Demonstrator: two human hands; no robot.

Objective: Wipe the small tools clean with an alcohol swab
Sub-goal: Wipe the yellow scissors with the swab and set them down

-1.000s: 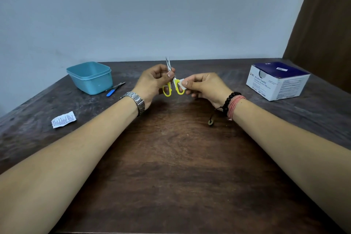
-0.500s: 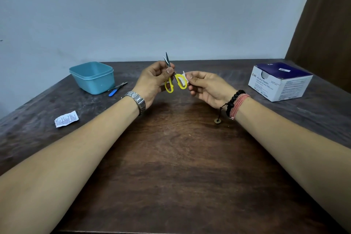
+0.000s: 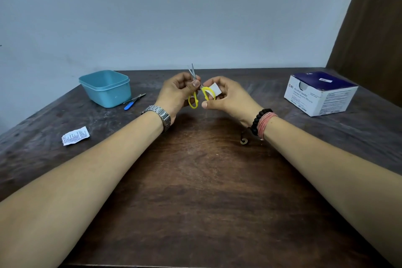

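- We hold the small pair of scissors with yellow plastic loop handles and thin steel blades (image 3: 194, 91) in the air above the bench, between the two hands; the blades point up and stand slightly parted.
- The left hand (image 3: 176, 93) is closed on the scissors at the pivot, thumb pressed just below the blades, with one yellow loop hanging beneath the grip.
- The right hand (image 3: 226, 99) pinches the white folded alcohol swab (image 3: 215, 89) against the other yellow loop, to the right of the left grip.
- We judge the tool light and rigid, its points sharp, its plastic likely slick once wetted; the pivot or the loops are the safe places to hold, away from the edges. The swab is soft and limp and needs finger pressure behind it.
- The dark, worn wooden bench (image 3: 195, 191) lies below the grip. Well to its left stand a teal plastic tub (image 3: 106, 88), a blue-handled slender tool (image 3: 133, 101) and a torn white printed sachet (image 3: 75, 136).
- Well to the right sits the white and navy cardboard swab box (image 3: 319, 93); a plain pale wall rises behind.
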